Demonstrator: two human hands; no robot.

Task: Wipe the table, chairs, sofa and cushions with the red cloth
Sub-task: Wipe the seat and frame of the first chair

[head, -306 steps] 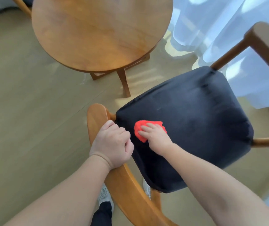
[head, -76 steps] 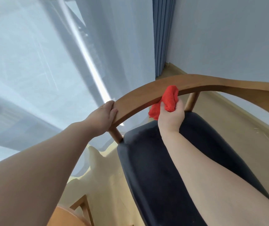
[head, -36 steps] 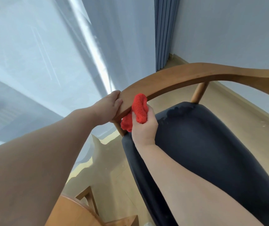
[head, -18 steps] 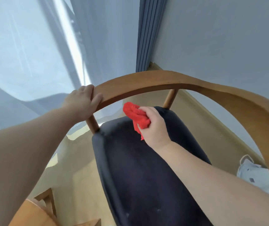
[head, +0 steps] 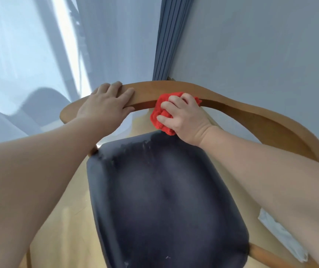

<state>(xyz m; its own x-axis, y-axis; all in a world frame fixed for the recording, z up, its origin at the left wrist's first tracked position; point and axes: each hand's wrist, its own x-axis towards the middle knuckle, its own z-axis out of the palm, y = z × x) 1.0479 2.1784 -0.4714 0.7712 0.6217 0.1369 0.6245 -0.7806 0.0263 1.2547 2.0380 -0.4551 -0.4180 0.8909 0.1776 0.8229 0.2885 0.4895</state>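
Observation:
A wooden chair with a curved backrest rail (head: 241, 111) and a dark padded seat (head: 164, 200) fills the view. My right hand (head: 183, 117) is shut on the bunched red cloth (head: 159, 115) and presses it against the inner face of the rail near its middle. My left hand (head: 106, 105) grips the top of the rail at its left end, fingers curled over the wood. The two hands are a short way apart on the same rail. The table, sofa and cushions are out of view.
Sheer white curtains (head: 29, 55) hang at the left, a blue pleated curtain (head: 170, 35) stands behind the chair, and a grey wall (head: 261, 45) lies at the right. Pale wood floor (head: 62, 229) surrounds the chair. A white object (head: 282, 236) lies on the floor at the right.
My right hand has lifted the red cloth from above the seat up onto the backrest rail. My left hand stays on the rail's left end. The view has swung slightly.

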